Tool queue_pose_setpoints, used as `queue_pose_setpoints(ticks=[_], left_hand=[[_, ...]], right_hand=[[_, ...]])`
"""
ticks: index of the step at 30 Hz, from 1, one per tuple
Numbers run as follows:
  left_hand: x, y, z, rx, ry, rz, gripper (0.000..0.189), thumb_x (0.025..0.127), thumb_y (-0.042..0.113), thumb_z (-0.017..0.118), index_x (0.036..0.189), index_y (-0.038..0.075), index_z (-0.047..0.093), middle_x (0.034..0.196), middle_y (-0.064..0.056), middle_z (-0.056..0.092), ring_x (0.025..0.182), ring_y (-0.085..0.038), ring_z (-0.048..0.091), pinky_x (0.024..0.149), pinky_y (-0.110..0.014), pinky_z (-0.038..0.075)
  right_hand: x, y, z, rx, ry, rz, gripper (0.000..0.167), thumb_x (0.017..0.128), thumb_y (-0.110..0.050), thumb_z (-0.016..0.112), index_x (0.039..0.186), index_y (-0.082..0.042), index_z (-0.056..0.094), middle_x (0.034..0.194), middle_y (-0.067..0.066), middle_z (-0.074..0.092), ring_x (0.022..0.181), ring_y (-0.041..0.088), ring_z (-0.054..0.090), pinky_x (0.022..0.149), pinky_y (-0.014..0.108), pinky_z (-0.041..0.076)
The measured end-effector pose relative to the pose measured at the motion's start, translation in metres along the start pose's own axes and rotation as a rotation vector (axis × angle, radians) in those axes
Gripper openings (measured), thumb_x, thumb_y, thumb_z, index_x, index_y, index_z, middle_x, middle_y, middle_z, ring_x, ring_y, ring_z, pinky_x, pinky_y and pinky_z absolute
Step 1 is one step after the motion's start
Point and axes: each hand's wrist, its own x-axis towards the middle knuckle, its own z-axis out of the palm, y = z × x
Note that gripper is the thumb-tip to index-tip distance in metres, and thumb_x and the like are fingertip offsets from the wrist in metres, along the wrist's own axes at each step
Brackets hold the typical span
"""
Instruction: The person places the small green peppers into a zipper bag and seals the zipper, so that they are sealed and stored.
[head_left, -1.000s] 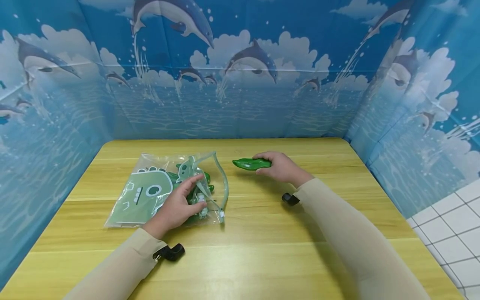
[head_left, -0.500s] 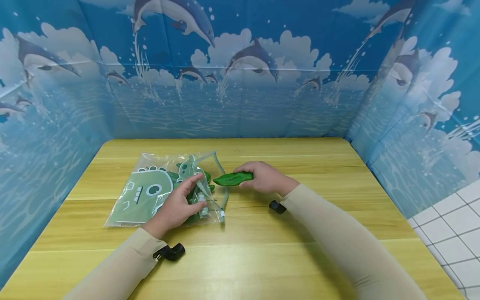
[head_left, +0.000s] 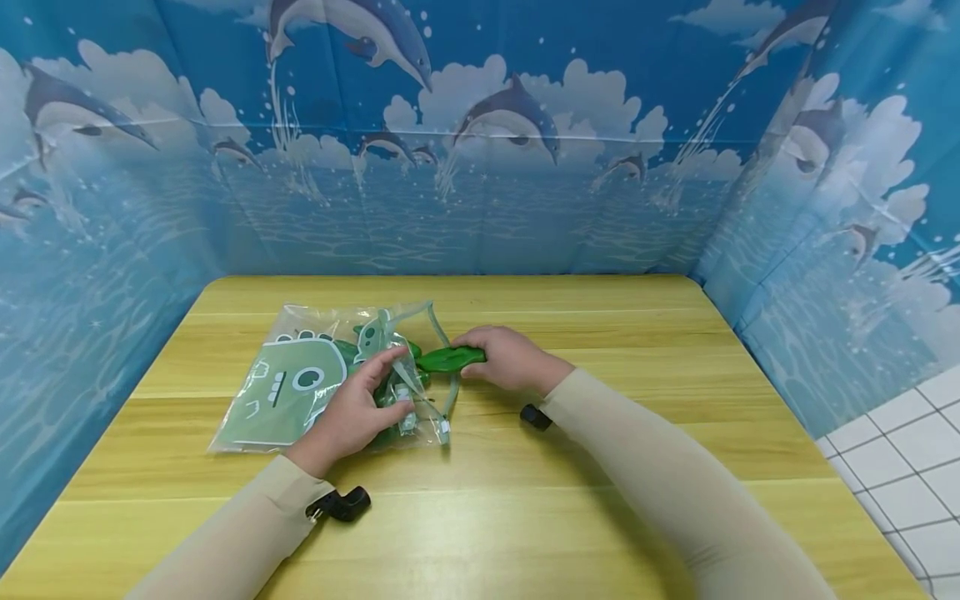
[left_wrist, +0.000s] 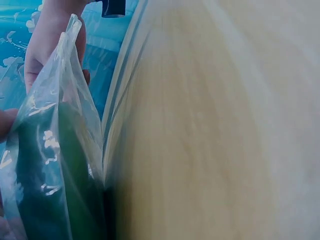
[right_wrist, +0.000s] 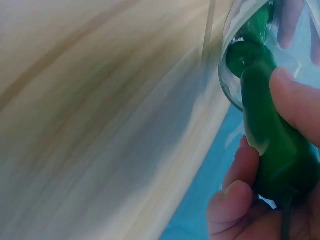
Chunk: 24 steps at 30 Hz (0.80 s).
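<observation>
A glossy green pepper (head_left: 453,359) is gripped between the thumb and fingers of my right hand (head_left: 510,360), with its tip at the open mouth of a clear zip bag (head_left: 285,404) printed with a green one-eyed monster. My left hand (head_left: 352,417) holds the bag near the mouth, thumb and fingers spaced apart across the upper film. In the right wrist view the stem end of the held pepper (right_wrist: 280,145) points back to my palm, and its front end overlaps another green piece (right_wrist: 245,52) inside the bag. Several green items lie in the bag, partly hidden by film and fingers.
The bag lies left of centre on a yellow wood-grain table (head_left: 480,517). A blue dolphin-print curtain (head_left: 480,208) stands around the back and sides. White floor tiles (head_left: 911,458) show at the right. A black wrist camera (head_left: 341,504) sits at my left cuff.
My right hand has carried the pepper left and toward me, from the table's back middle to the bag's mouth. My left hand and the bag have stayed put.
</observation>
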Motion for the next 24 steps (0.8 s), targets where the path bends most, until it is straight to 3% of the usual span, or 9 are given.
queue_pose_setpoints(ticks=[9,19,24], left_hand=[[-0.001,0.002,0.000,-0.037,0.015,0.024,0.076,0.096,0.011,0.076,0.162,0.014,0.038,0.170,-0.008,0.036,0.159,-0.035,0.032,0.128,-0.061,0.027],[-0.001,0.004,0.001,-0.041,0.054,0.066,0.075,0.096,0.008,0.076,0.161,0.010,0.039,0.169,-0.010,0.038,0.158,-0.036,0.032,0.128,-0.058,0.028],[-0.001,0.005,0.001,-0.060,0.050,0.074,0.074,0.097,0.007,0.075,0.161,0.007,0.039,0.169,-0.014,0.037,0.160,-0.037,0.028,0.129,-0.058,0.026]], right_hand=[[0.005,-0.006,0.008,-0.013,-0.027,-0.017,0.051,0.105,-0.028,0.068,0.153,-0.018,0.056,0.150,0.008,0.060,0.120,0.021,0.064,0.097,0.040,0.056],[0.004,-0.013,0.011,0.028,-0.011,-0.069,0.049,0.108,-0.019,0.058,0.157,-0.016,0.052,0.131,0.010,0.052,0.100,0.020,0.054,0.086,0.038,0.051],[0.006,-0.015,0.014,0.023,0.011,-0.095,0.049,0.109,-0.020,0.060,0.156,-0.015,0.052,0.139,0.009,0.056,0.107,0.019,0.060,0.091,0.038,0.055]])
